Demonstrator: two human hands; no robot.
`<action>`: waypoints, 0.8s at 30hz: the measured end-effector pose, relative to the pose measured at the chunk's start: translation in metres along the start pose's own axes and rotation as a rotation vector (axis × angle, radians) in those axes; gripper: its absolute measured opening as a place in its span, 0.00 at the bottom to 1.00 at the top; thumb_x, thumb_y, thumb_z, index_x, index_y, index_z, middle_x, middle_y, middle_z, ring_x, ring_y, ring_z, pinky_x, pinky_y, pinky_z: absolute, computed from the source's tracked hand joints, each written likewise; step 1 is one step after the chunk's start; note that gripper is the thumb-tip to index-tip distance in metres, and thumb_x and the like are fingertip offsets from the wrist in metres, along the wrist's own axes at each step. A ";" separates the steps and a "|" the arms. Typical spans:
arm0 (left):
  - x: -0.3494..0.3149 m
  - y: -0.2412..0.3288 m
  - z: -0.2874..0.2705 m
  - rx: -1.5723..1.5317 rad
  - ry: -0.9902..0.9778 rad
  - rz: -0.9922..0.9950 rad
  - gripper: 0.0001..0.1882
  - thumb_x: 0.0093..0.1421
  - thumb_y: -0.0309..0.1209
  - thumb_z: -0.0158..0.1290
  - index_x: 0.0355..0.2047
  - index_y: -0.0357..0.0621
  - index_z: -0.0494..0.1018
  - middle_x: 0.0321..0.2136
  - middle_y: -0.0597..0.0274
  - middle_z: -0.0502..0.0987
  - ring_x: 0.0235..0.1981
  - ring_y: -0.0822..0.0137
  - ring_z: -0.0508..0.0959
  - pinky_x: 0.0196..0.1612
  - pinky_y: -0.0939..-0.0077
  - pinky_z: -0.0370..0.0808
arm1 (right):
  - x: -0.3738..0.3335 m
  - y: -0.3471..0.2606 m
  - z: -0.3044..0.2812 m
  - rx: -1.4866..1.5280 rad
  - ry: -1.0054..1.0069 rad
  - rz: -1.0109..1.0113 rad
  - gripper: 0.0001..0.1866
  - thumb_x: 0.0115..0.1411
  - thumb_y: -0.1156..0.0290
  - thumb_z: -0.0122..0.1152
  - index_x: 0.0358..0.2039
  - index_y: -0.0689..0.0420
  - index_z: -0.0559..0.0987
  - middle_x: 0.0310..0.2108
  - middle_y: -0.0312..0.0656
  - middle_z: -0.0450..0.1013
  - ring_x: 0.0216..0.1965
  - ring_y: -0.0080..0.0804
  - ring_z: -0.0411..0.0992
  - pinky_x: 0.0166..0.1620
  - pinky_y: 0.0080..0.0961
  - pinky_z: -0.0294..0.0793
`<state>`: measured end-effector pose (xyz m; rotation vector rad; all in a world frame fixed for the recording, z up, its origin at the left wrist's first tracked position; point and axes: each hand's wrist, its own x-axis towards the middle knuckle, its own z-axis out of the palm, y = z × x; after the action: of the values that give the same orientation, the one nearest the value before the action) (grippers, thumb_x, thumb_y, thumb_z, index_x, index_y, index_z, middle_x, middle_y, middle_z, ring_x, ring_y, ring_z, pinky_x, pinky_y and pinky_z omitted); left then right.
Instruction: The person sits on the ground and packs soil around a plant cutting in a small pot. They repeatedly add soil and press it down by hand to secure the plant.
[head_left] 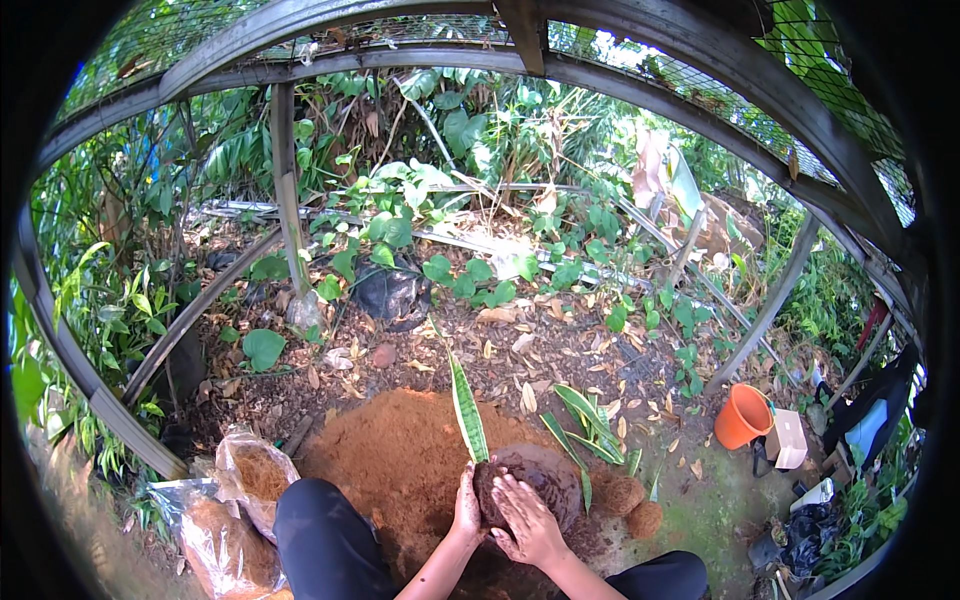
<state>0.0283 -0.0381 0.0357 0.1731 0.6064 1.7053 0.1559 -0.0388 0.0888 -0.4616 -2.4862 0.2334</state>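
Two clear bags [205, 540] hold brown fluff [262, 472]; the left hand [467, 512] cups a dark dirt ball [488, 490], one green leaf [466, 410] above; the right hand [528, 520] lies on it, fingers a bit spread; an orange pot [740, 420] sits far right.

No legible text, label, brand, number or sign; nothing readable on any surface in view.

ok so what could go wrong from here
The dark clump between the left hand and right hand looks wet and might crumble if pressed unevenly.

The variegated leaf rising from it could bend or come loose.

The brown fibre balls sit near the right knee, so a shift might knock them.
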 end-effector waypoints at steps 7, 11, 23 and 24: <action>-0.001 -0.011 -0.002 0.064 -0.077 -0.001 0.24 0.67 0.45 0.38 0.54 0.42 0.66 0.45 0.57 0.75 0.47 0.63 0.73 0.54 0.66 0.69 | 0.001 0.006 0.000 0.201 0.303 0.069 0.24 0.62 0.65 0.50 0.56 0.63 0.68 0.59 0.51 0.62 0.63 0.51 0.57 0.64 0.41 0.54; -0.005 -0.017 0.003 0.017 -0.029 -0.039 0.24 0.67 0.45 0.36 0.53 0.40 0.67 0.49 0.54 0.73 0.52 0.61 0.72 0.57 0.65 0.66 | 0.002 0.010 -0.003 0.194 0.057 0.186 0.24 0.62 0.65 0.49 0.57 0.61 0.68 0.58 0.51 0.63 0.62 0.53 0.57 0.63 0.44 0.54; -0.011 -0.024 0.004 0.009 -0.028 -0.113 0.20 0.68 0.38 0.36 0.52 0.39 0.68 0.47 0.56 0.74 0.48 0.64 0.74 0.53 0.68 0.70 | 0.000 0.020 -0.008 0.122 0.173 0.261 0.26 0.62 0.54 0.48 0.55 0.55 0.70 0.58 0.44 0.64 0.66 0.50 0.48 0.66 0.52 0.38; -0.011 -0.023 0.004 0.072 -0.064 -0.065 0.20 0.67 0.38 0.36 0.52 0.39 0.67 0.47 0.56 0.74 0.48 0.63 0.74 0.54 0.67 0.69 | 0.000 0.020 -0.009 0.165 0.101 0.281 0.26 0.62 0.54 0.48 0.56 0.55 0.70 0.58 0.43 0.64 0.66 0.50 0.48 0.66 0.52 0.38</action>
<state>0.0531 -0.0445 0.0304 0.2553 0.6205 1.6098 0.1662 -0.0192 0.0905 -0.7334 -2.2765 0.5097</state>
